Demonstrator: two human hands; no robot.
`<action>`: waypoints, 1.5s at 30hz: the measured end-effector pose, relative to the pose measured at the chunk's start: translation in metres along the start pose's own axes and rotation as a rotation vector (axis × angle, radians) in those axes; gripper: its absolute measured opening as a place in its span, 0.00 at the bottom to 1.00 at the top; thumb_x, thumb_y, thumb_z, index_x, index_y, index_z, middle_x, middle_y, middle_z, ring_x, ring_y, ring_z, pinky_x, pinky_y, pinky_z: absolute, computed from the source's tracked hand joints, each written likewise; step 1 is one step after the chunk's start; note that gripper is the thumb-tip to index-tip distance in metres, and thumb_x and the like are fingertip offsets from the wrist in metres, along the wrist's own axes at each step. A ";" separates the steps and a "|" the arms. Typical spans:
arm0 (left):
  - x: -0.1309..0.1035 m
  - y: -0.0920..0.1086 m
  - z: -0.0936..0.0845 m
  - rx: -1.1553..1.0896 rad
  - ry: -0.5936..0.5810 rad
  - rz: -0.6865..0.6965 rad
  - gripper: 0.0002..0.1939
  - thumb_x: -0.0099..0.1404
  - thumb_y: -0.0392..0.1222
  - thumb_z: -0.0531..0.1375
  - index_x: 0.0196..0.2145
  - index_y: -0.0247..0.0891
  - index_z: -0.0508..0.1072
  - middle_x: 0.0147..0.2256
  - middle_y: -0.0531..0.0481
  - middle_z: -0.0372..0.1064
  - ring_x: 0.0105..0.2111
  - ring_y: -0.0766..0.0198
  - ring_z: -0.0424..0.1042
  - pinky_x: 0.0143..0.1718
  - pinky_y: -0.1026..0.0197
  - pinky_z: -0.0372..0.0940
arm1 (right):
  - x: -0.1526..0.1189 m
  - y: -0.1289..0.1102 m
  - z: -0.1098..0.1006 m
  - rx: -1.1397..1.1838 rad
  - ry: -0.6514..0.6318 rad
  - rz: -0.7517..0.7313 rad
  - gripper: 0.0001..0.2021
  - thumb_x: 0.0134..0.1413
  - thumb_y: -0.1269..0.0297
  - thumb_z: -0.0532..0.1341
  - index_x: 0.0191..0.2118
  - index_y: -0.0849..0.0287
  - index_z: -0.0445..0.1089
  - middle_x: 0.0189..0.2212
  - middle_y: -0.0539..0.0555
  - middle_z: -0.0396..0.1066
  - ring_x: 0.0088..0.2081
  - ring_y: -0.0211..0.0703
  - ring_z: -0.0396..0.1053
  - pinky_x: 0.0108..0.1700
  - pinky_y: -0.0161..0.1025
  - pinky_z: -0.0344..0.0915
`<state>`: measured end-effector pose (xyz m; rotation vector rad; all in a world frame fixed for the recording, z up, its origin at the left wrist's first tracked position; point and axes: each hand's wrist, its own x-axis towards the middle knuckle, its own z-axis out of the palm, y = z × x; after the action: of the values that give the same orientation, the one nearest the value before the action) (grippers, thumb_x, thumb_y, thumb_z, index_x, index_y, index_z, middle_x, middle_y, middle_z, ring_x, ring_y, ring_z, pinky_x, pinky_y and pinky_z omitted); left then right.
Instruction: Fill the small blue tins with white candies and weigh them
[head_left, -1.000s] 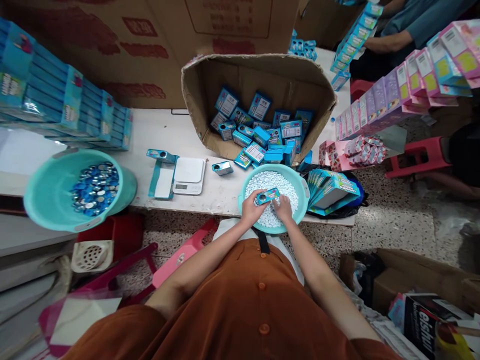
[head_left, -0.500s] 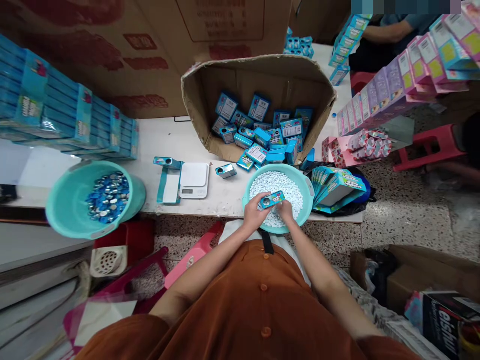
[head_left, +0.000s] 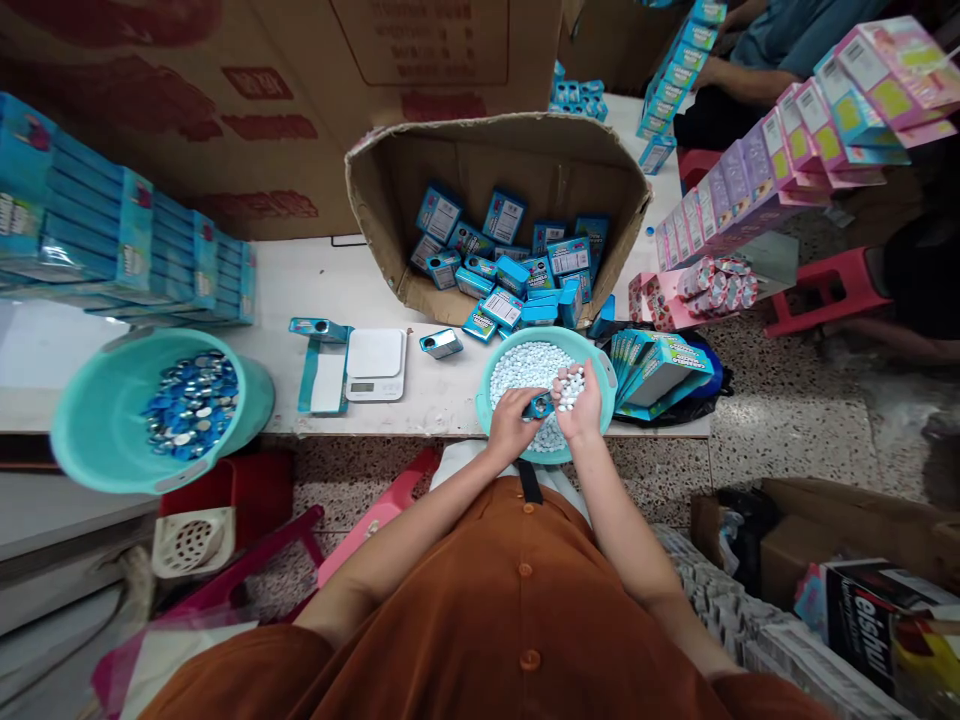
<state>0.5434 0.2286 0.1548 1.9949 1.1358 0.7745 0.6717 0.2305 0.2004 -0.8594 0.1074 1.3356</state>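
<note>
A small blue box (head_left: 539, 405) is in the grip of my left hand (head_left: 511, 424), over a turquoise basin (head_left: 610, 392) of white pellets (head_left: 525, 366). Beside the box, my right hand (head_left: 583, 408) is cupped palm up and holds a heap of white pellets (head_left: 570, 387). Behind the basin, a cardboard box (head_left: 499, 140) lies open towards me with several small blue boxes (head_left: 502, 306) inside and at its mouth. Another small box (head_left: 441, 344) lies on the table left of the basin, near a white scale (head_left: 376, 364).
A turquoise bucket (head_left: 259, 392) with blue and silver pieces stands at the left, below stacked blue packs (head_left: 135, 240). Folded blue cartons (head_left: 660, 372) lie right of the basin. Pink and purple boxes (head_left: 742, 185) line the right. A person's arm (head_left: 750, 80) shows at the upper right.
My right hand has come up out of the pellets and turned palm up with a heap of them. The small box in my left hand has tilted. The view has shifted slightly.
</note>
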 end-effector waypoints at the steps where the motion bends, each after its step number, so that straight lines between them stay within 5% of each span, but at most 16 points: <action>1: 0.000 0.002 0.001 -0.002 -0.002 0.022 0.20 0.54 0.31 0.61 0.46 0.42 0.70 0.43 0.50 0.72 0.44 0.60 0.68 0.48 0.56 0.63 | -0.002 0.005 0.004 -0.036 0.014 -0.047 0.18 0.53 0.50 0.57 0.24 0.57 0.55 0.19 0.44 0.60 0.18 0.29 0.58 0.19 0.28 0.56; 6: 0.000 0.006 0.004 -0.007 0.015 0.049 0.20 0.53 0.31 0.60 0.45 0.40 0.70 0.42 0.49 0.73 0.43 0.60 0.68 0.46 0.56 0.63 | -0.007 0.018 0.013 -0.148 0.078 -0.239 0.21 0.52 0.47 0.56 0.21 0.57 0.54 0.16 0.44 0.55 0.20 0.31 0.58 0.24 0.32 0.59; 14: 0.004 0.009 0.008 -0.004 0.010 0.010 0.20 0.52 0.30 0.60 0.44 0.40 0.71 0.41 0.48 0.72 0.42 0.59 0.68 0.45 0.55 0.64 | -0.008 0.016 0.013 -0.177 0.048 -0.344 0.22 0.54 0.49 0.55 0.18 0.57 0.53 0.15 0.43 0.50 0.19 0.31 0.56 0.25 0.32 0.58; 22: 0.007 0.012 0.012 -0.036 -0.025 -0.043 0.20 0.52 0.33 0.62 0.44 0.42 0.70 0.42 0.49 0.72 0.44 0.59 0.69 0.47 0.55 0.64 | -0.001 0.000 0.006 -0.116 0.129 -0.221 0.22 0.53 0.47 0.55 0.20 0.57 0.51 0.15 0.41 0.48 0.14 0.27 0.45 0.14 0.29 0.40; 30: -0.006 0.014 -0.028 -0.134 0.127 -0.154 0.19 0.56 0.42 0.63 0.46 0.42 0.67 0.45 0.49 0.71 0.46 0.60 0.70 0.49 0.58 0.65 | 0.005 -0.042 -0.027 -0.018 0.031 -0.156 0.22 0.54 0.51 0.56 0.19 0.58 0.48 0.13 0.41 0.47 0.13 0.27 0.46 0.13 0.27 0.42; 40: -0.033 -0.054 -0.103 0.168 0.332 -0.276 0.17 0.55 0.41 0.63 0.44 0.43 0.68 0.42 0.48 0.69 0.45 0.57 0.67 0.48 0.55 0.63 | 0.016 0.006 -0.073 -0.117 0.194 0.118 0.17 0.49 0.53 0.61 0.24 0.57 0.55 0.13 0.40 0.52 0.12 0.25 0.47 0.11 0.25 0.43; 45: -0.022 -0.111 -0.120 0.292 0.210 -0.294 0.16 0.56 0.43 0.62 0.43 0.42 0.67 0.41 0.46 0.69 0.44 0.55 0.67 0.46 0.54 0.63 | 0.011 0.036 -0.079 -0.081 0.272 0.217 0.12 0.49 0.57 0.61 0.28 0.57 0.58 0.15 0.40 0.55 0.12 0.25 0.49 0.10 0.24 0.44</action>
<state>0.3895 0.2837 0.1308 1.9435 1.7049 0.7063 0.6748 0.1916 0.1220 -1.1210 0.3699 1.4252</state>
